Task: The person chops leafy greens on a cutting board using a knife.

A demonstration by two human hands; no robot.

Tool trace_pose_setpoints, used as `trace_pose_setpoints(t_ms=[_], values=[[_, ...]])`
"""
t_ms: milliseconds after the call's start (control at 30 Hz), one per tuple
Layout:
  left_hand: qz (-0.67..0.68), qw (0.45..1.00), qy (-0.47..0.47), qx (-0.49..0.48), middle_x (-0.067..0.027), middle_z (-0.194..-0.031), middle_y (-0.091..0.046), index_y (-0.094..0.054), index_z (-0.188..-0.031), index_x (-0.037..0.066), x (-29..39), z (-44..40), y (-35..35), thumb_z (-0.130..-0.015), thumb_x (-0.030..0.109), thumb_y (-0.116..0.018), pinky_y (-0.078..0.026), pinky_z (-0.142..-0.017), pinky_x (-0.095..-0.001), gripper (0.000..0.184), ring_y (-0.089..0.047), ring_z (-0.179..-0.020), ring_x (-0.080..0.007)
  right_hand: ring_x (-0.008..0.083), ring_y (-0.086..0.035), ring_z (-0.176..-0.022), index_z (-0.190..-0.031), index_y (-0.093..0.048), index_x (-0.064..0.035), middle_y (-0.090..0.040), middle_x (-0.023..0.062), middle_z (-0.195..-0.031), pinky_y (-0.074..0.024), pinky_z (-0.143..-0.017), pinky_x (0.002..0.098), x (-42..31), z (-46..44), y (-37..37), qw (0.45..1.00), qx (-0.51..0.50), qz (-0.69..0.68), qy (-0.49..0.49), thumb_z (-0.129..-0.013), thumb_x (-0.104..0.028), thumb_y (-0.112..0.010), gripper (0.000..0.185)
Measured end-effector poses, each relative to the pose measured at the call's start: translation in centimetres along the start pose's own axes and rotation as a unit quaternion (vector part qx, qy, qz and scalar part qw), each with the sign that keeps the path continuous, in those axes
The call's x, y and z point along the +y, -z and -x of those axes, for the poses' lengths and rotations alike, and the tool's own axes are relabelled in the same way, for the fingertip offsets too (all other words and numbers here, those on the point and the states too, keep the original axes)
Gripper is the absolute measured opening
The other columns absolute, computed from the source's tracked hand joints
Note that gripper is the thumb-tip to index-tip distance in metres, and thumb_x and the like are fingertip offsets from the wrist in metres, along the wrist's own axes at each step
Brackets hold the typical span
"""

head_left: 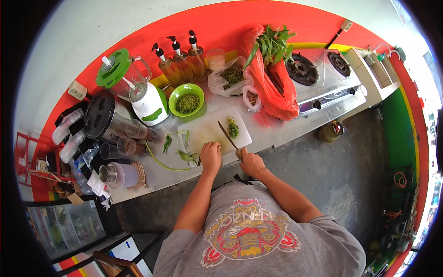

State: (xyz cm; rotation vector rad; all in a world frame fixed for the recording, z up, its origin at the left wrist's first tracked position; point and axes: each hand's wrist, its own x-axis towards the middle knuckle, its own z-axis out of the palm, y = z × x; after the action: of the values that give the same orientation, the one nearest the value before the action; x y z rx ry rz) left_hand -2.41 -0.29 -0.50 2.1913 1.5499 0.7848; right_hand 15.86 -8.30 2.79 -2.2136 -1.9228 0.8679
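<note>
My right hand (252,164) is closed round the handle of a knife (227,136), its blade pointing away from me over the white cutting board (207,127). Just right of the blade lies a small heap of chopped greens (232,128). At the board's near edge, my left hand (211,157) rests with its fingers curled together; anything under them is hidden. Loose green leaves (186,155) lie beside it, partly on the board's left end. Beyond the board stands a light-green bowl (174,107) holding more chopped greens.
A blender (148,104), pump bottles (180,69) and a red plastic bag (281,99) with leafy stems line the back. Right of them is a gas stove (323,94). Cups (127,145) and a jar (121,175) crowd the left end; a gas cylinder (330,132) stands on the floor.
</note>
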Motion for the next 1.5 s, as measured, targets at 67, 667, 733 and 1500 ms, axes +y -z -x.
trace_pose_setpoints(t_ms=[67, 667, 733, 1500], values=[[0.029, 0.998, 0.048, -0.030, -0.0114, -0.087, -0.068, -0.072, -0.091, 0.002, 0.2, -1.2, 0.0, -0.084, 0.004, -0.071, -0.053, -0.079, -0.0420, 0.007, -0.065, -0.085, -0.0315, 0.0474, -0.070, -0.086, -0.120, -0.043, -0.0007, -0.070, 0.0278, -0.092, -0.0562, -0.077, 0.0566, -0.4, 0.1, 0.0, 1.000, -0.021, -0.003, 0.014, -0.084, -0.018, -0.065, 0.046], [0.096, 0.995, 0.026, 0.020, -0.0168, -0.094, -0.066, -0.072, -0.091, 0.000, -0.1, 0.1, -1.7, -0.088, 0.004, -0.063, -0.053, -0.078, -0.0464, 0.011, -0.064, -0.087, -0.0376, 0.0405, -0.073, -0.087, -0.122, -0.039, 0.0029, -0.072, 0.0241, -0.092, -0.0591, -0.076, 0.0486, -3.3, 1.1, -1.4, 0.993, -0.080, 0.090, -0.014, -0.086, -0.007, -0.063, 0.044], [0.095, 0.994, 0.041, 0.039, -0.0158, -0.092, -0.067, -0.071, -0.092, -0.001, 0.0, 0.1, -1.5, -0.087, 0.003, -0.067, -0.053, -0.074, -0.0438, 0.008, -0.067, -0.081, -0.0327, 0.0401, -0.073, -0.088, -0.123, -0.039, 0.0036, -0.072, 0.0238, -0.094, -0.0592, -0.077, 0.0477, -3.4, 0.3, -1.7, 0.992, -0.079, 0.100, -0.004, -0.086, -0.007, -0.063, 0.046], [0.069, 0.996, 0.062, 0.014, -0.0058, -0.098, -0.065, -0.072, -0.093, 0.007, -0.7, 1.1, -1.1, -0.088, 0.006, -0.066, -0.054, -0.076, -0.0426, 0.007, -0.064, -0.090, -0.0307, 0.0411, -0.071, -0.102, -0.128, -0.032, 0.0056, -0.070, 0.0267, -0.108, -0.0572, -0.086, 0.0475, -3.7, 0.9, -1.8, 0.984, -0.157, 0.085, -0.019, -0.082, -0.008, -0.070, 0.061]])
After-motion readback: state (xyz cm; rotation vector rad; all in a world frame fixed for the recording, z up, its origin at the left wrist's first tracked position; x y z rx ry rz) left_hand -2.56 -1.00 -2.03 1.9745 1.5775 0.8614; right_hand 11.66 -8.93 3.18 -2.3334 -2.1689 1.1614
